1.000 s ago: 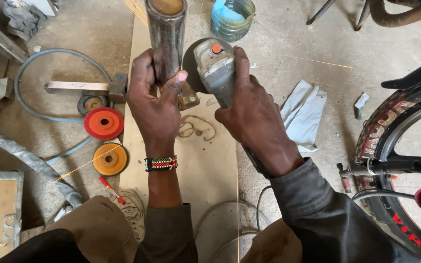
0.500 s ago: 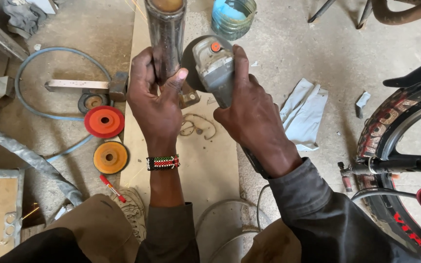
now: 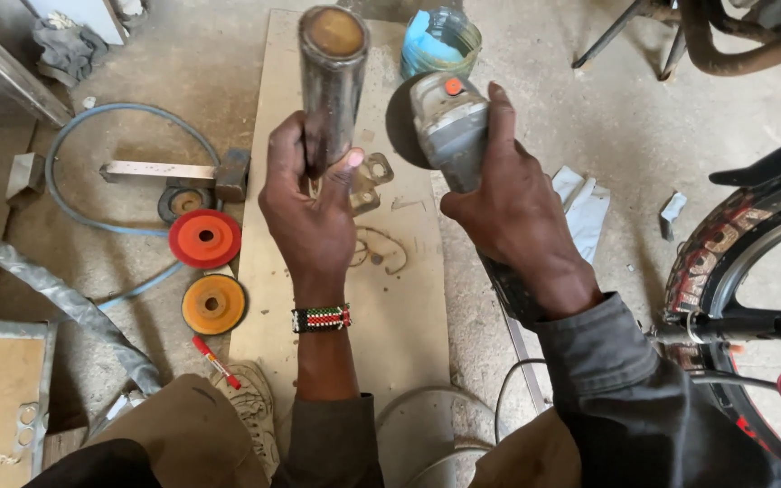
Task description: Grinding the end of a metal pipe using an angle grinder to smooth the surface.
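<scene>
My left hand (image 3: 311,210) grips a thick grey metal pipe (image 3: 331,81) held upright, its open top end facing the camera. A beaded bracelet (image 3: 322,317) sits on that wrist. My right hand (image 3: 512,212) is wrapped around the body of a grey angle grinder (image 3: 447,122) with an orange button on top. The grinder's dark disc (image 3: 399,122) is next to the pipe's right side. I cannot tell whether disc and pipe touch. A small metal bracket (image 3: 368,181) shows at the pipe's lower end, above a long wooden board (image 3: 381,298) on the floor.
A red disc (image 3: 204,239) and an orange disc (image 3: 213,305) lie left of the board, with a hammer (image 3: 178,173), a blue hose loop (image 3: 65,145) and a red marker (image 3: 215,361). A blue tub (image 3: 440,41) stands ahead. A motorcycle wheel (image 3: 734,253) is at the right.
Both hands with the pipe and grinder have held nearly still; the view has only shifted slightly.
</scene>
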